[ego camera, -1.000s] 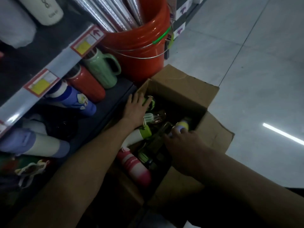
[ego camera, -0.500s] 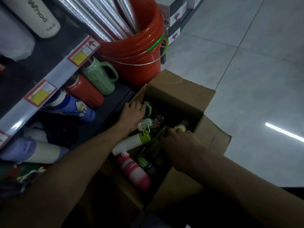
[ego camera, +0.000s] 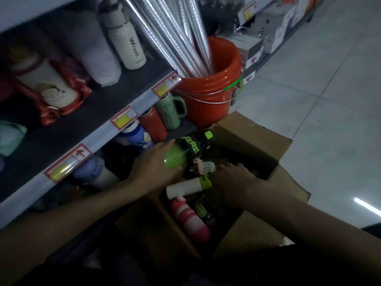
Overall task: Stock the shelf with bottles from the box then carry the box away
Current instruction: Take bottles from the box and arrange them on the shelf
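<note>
Holding the green bottle: the left hand wraps the pale-green body, thumb over the top, fingers curled underneath.
Bottle's place: raised above the left rim of the box, just in front of the lower shelf, tilted with its black strapped cap pointing away.
Right hand: down inside the box, fingers bent over the contents; whether they clasp anything cannot be told.
Box contents: a white bottle with a green lid lies between the two hands; a pink bottle lies nearer the camera; the rest is too dark to make out.
Lower shelf: a red bottle and a green mug stand near the held bottle.
Beyond: an orange bucket holding silver rolls sits just behind the box.
</note>
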### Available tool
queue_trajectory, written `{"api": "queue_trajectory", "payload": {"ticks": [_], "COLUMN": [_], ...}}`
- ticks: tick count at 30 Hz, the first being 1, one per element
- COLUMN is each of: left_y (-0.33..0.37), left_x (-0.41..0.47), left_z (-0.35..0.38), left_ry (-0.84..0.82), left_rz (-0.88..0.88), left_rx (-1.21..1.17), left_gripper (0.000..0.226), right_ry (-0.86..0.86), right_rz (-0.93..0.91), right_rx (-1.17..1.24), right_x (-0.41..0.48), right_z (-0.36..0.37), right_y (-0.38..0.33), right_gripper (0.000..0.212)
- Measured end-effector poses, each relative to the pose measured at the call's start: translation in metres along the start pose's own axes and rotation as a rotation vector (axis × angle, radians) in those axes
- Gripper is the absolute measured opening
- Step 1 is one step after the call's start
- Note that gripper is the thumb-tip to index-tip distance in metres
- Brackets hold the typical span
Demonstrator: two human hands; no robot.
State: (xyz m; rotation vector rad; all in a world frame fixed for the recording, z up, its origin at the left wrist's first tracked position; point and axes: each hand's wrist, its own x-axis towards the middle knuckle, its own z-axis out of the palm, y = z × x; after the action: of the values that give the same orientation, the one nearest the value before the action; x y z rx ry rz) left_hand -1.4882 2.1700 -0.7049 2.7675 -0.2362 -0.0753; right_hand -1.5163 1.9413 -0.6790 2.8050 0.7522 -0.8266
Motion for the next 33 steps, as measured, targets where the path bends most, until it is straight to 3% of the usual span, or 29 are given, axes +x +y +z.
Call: {"api": "queue_trajectory", "payload": {"ticks": [4, 7, 9, 12, 15, 18, 21, 23, 25, 28, 31, 33], "left_y": [-0.016, -0.025, -0.030, -0.035, -0.034, -0.037, -0.042, -0.043, -0.043, -0.040, -0.043, -0.036], "left_x": [-0.047, -0.079, -0.100, -0.124, -0.129, -0.126, -0.129, -0.131, -0.126, -0.118, -0.117, -0.112], "left_z": [-0.041, -0.065, -0.074, -0.069, -0.055, -0.045, -0.038, -0.035, -0.040, -0.047, -0.039, -0.040], "left_ry": [0.071, 0.056, 0.054, 0.098, 0.114, 0.098, 0.100, 0.094, 0.042, -0.005, -0.077, -0.151], "left_rz": [-0.241, -0.383, -0.446, -0.483, -0.483, -0.377, -0.252, -0.188, -0.205, -0.441, -0.562, -0.571], "left_rx": [-0.476, -0.854, -1.023, -1.235, -1.358, -1.249, -1.036, -0.953, -1.040, -1.270, -1.535, -1.561], "left_gripper": [0.070, 0.050, 0.049, 0.041, 0.035, 0.059, 0.075, 0.076, 0.070, 0.060, 0.086, 0.087], "right_ry": [0.032, 0.106, 0.076, 0.004, -0.017, -0.008, 0.012, 0.064, 0.103, 0.130, 0.100, 0.079], "right_rz": [-0.047, -0.051, -0.031, 0.030, 0.018, 0.010, 0.021, 0.039, 0.046, 0.028, -0.045, -0.096], "right_rx": [0.255, 0.686, 1.040, 1.408, 1.604, 1.804, 1.932, 1.934, 1.937, 1.935, 1.927, 1.932], "right_x": [0.002, 0.009, 0.013, 0.016, 0.017, 0.017, 0.020, 0.023, 0.026, 0.032, 0.030, 0.026], "right_z": [-0.015, -0.021, -0.025, -0.026, -0.029, -0.035, -0.037, -0.036, -0.036, -0.037, -0.037, -0.040], "right_y": [-0.022, -0.044, -0.058, -0.073, -0.083, -0.088, -0.093, -0.096, -0.096, -0.094, -0.093, -0.092], "right_gripper": [0.043, 0.047, 0.053, 0.079, 0.071, 0.051, 0.032, 0.037, 0.047, 0.055, 0.050, 0.052]}}
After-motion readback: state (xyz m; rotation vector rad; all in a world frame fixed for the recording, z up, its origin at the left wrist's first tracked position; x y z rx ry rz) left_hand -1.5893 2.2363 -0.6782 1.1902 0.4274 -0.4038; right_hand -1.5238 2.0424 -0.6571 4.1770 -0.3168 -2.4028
